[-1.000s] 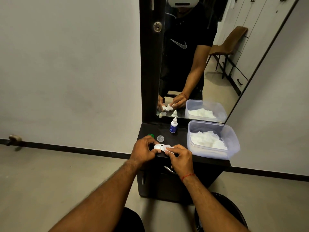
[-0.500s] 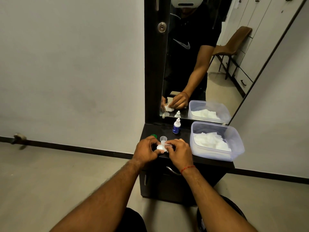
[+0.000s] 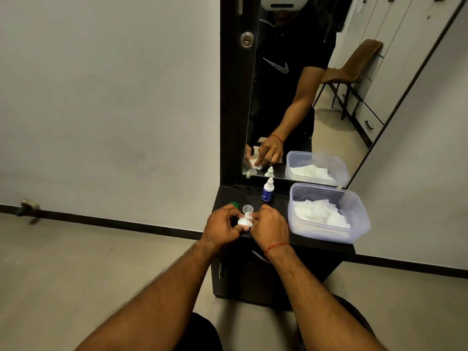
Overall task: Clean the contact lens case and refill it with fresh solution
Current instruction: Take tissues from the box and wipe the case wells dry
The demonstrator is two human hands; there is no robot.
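My left hand [image 3: 222, 224] grips the white contact lens case [image 3: 243, 221] over the front of the dark cabinet top [image 3: 278, 206]. My right hand [image 3: 269, 228] pinches a small white tissue [image 3: 248, 216] and holds it against the case. Just behind the hands a clear cap [image 3: 247, 208] and a green cap [image 3: 233, 204] lie on the top. The small white solution bottle [image 3: 268, 190] with a blue label stands upright further back, near the mirror. Most of the case is hidden by my fingers.
A clear plastic tub [image 3: 354, 224] with white tissues sits at the right of the cabinet top. A tall mirror [image 3: 304, 97] rises behind it. A dark bin [image 3: 354, 315] stands on the floor at the lower right, partly hidden by my arm.
Both hands have drawn closer together around the case, and the tissue now sits bunched on it instead of stretched out to the right.
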